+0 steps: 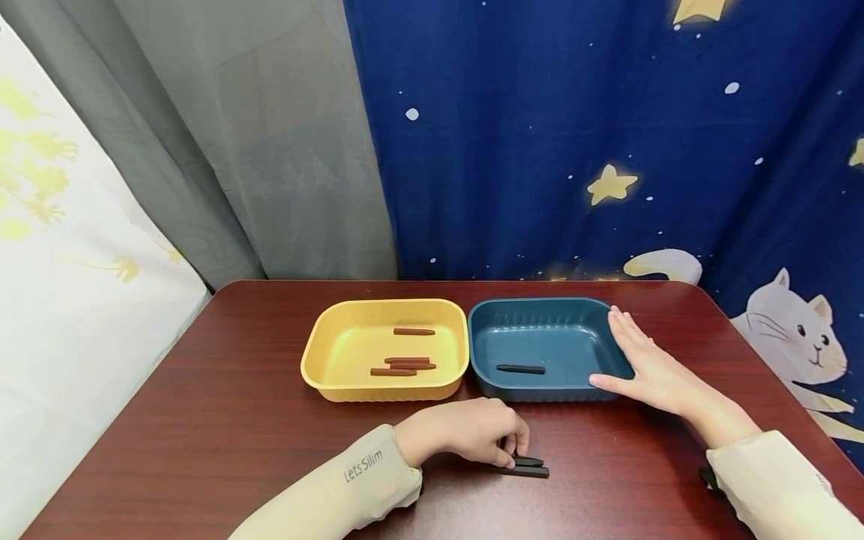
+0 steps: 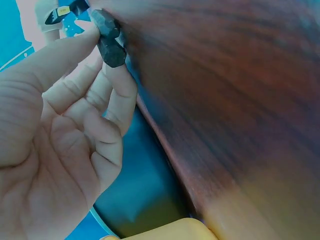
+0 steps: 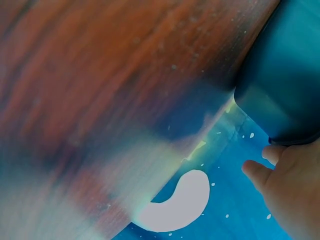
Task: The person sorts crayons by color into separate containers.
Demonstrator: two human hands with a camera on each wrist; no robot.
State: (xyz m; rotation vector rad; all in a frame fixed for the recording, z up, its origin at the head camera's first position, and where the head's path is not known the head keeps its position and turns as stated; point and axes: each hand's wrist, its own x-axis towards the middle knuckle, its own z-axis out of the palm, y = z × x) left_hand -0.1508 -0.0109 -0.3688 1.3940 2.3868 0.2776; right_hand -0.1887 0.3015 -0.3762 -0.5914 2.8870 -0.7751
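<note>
In the head view my left hand (image 1: 475, 431) is low over the table in front of the two bins. Its thumb and fingers pinch two black crayons (image 1: 529, 472), lying side by side; the left wrist view shows their many-sided ends (image 2: 112, 52) between thumb and fingertips. My right hand (image 1: 651, 373) rests at the right end of the blue bin (image 1: 540, 393), fingers straight along its rim and thumb over the near edge. Inside that bin lies one black crayon (image 1: 520, 369). The right wrist view catches part of the right hand (image 3: 295, 187) beside the bin wall (image 3: 280, 90).
Left of the blue bin, right up against it, stands a yellow bin (image 1: 388, 393) holding several reddish-brown crayons (image 1: 414, 331). Both sit toward the far side of a dark red wooden table (image 1: 223, 420). Behind it hang a grey curtain (image 1: 290, 150) and a blue starry one (image 1: 499, 172).
</note>
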